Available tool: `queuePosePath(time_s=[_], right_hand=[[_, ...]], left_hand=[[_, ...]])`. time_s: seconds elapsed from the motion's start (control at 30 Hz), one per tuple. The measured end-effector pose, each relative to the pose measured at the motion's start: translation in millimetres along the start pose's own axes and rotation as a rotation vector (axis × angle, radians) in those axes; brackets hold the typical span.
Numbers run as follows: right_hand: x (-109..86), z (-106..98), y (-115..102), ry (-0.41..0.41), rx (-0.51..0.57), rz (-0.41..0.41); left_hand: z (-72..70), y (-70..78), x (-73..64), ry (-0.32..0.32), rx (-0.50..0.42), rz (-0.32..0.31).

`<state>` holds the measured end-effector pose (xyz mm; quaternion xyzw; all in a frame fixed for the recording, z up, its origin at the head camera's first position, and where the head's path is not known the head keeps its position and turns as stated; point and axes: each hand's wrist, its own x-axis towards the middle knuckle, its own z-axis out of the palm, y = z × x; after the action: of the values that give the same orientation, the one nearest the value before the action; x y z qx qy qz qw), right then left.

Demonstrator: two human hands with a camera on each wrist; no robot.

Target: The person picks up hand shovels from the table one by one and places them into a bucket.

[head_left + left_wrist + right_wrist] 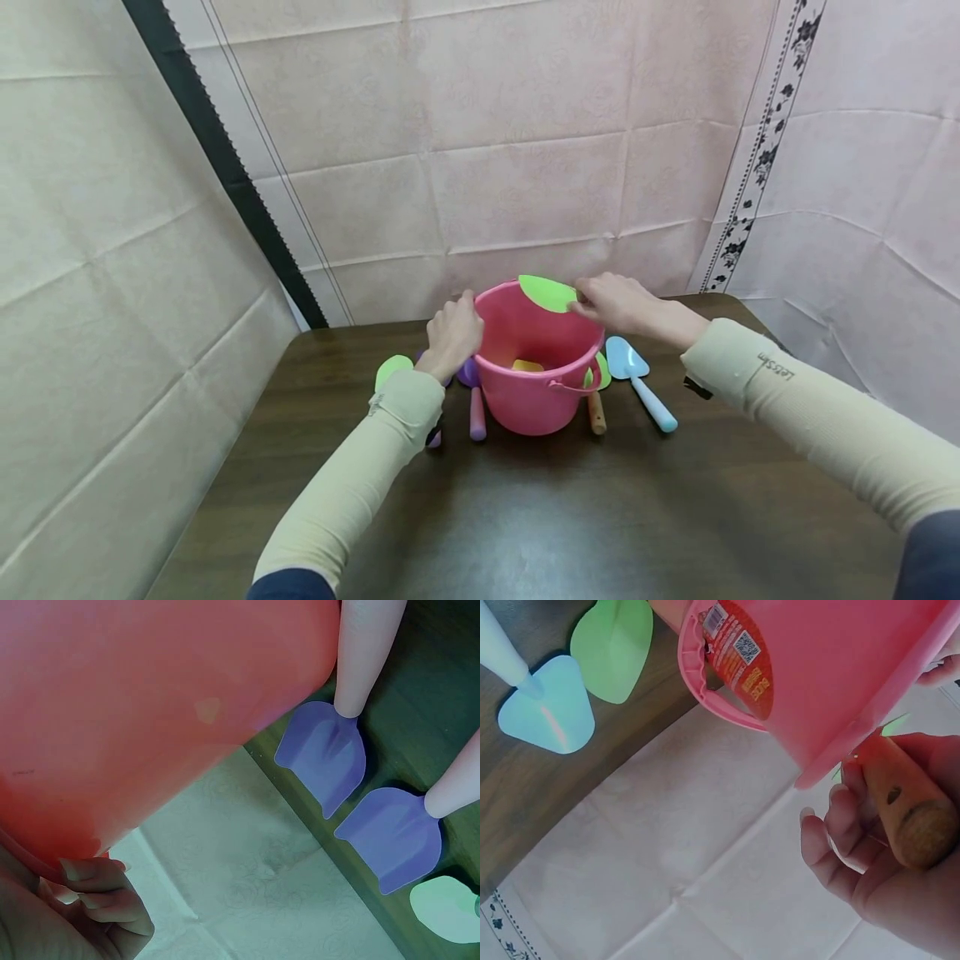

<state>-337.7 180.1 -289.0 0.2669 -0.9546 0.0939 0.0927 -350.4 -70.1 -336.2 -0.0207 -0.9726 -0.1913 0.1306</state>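
Note:
A pink bucket (528, 404) stands upright on the table, its side handle turned to the right. My left hand (455, 333) grips the bucket's left rim, and its curled fingers show at the rim in the left wrist view. In my right hand (611, 302) is a toy shovel with a green blade (547, 293), held over the bucket's far right rim. The right wrist view shows its short wooden handle (907, 802) in the fingers. Inside the bucket lies something yellow (527, 366), mostly hidden by the front wall.
Right of the bucket lie a light blue shovel (652, 402) and another green shovel (613, 652) with a wooden handle (596, 412). To the left are two purple shovels (322, 754) with pink handles and a pale green blade (393, 368). Cloth (525, 192) hangs behind the table.

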Motion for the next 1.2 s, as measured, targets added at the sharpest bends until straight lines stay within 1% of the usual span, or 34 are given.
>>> queuePosePath(time_s=[0.13, 0.37, 0.47, 0.67, 0.93, 1.2], right_hand=[[2.9, 2.1, -3.9, -0.009, 0.009, -0.050], [10.1, 7.1, -14.1, -0.035, -0.048, -0.127], [13.1, 9.3, -18.6, -0.054, -0.069, -0.145], [18.9, 13.1, -25.9, -0.136, -0.080, -0.107], [27.1, 20.3, -33.3, -0.221, -0.089, -0.069], [34.9, 26.0, -38.5, -0.330, -0.171, -0.045]], left_hand=[[0.1, 0.6, -0.2, 0.007, 0.000, -0.002], [2.6, -0.4, -0.2, -0.001, -0.008, -0.008], [3.0, -1.0, -0.3, -0.002, -0.009, -0.007], [1.7, -0.3, -0.2, 0.010, -0.005, 0.001], [1.6, -0.6, 0.9, 0.012, -0.007, -0.002], [1.0, -0.7, 0.7, 0.003, -0.007, -0.001]])
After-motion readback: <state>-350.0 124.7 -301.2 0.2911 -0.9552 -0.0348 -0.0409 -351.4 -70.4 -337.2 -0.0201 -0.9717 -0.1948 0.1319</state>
